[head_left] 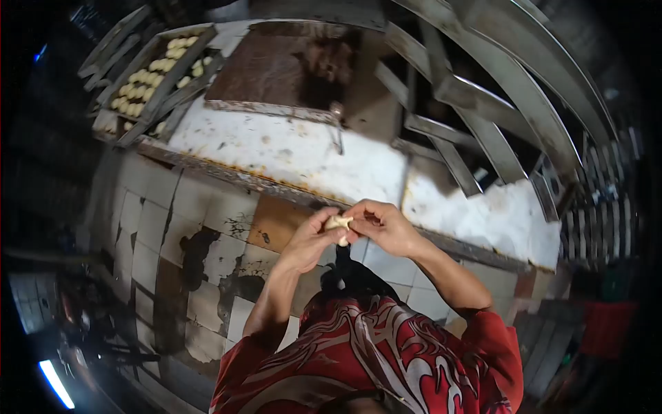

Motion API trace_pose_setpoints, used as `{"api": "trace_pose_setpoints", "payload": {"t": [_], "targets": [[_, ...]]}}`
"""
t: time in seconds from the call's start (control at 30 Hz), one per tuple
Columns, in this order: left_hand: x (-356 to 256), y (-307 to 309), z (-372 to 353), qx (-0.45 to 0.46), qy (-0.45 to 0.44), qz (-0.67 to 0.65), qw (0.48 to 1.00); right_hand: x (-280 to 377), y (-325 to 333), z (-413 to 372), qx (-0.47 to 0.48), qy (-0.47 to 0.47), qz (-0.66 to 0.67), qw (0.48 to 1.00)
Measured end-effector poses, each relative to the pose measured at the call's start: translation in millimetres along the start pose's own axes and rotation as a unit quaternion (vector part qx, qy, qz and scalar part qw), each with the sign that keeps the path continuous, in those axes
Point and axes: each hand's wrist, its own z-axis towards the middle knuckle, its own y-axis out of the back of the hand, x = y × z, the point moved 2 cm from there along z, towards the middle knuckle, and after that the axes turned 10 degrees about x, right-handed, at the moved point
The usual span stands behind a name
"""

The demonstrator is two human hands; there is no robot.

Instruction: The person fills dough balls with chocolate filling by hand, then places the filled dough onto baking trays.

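Observation:
Close in front of my body, just off the table's near edge, a small pale piece of dough (338,222) is between my hands. My left hand (308,241) has its fingers curled round the dough from the left. From the right, the fingertips of my right hand (383,226) pinch the same piece. A small pale end of it hangs below the fingers. Part of the dough is hidden behind my fingers.
A white worktop (276,148) with a worn front edge runs across ahead. On it lies a dark brown board (258,65). Wooden trays (155,103) of pale dough balls (141,86) stand at the left. Metal trays (507,90) are piled at the right. The tiled floor (189,207) has dark stains.

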Motion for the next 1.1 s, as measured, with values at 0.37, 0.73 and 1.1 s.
{"api": "trace_pose_setpoints", "payload": {"t": [0.37, 0.73, 1.1], "targets": [[72.8, -155.8, 113.4, -0.038, -0.148, -0.091, 0.984, -60.1, 37.5, -179.4, -0.341, 0.136, -0.507, 0.78], [188.5, -289.1, 262.6, 0.154, -0.243, 0.664, 0.691, -125.8, 295.0, -287.7, -0.627, 0.034, -0.205, 0.751], [139.6, -183.2, 151.9, -0.008, -0.169, 0.514, 0.841, -106.7, 330.1, -253.5, -0.454, 0.04, -0.523, 0.72]]}}
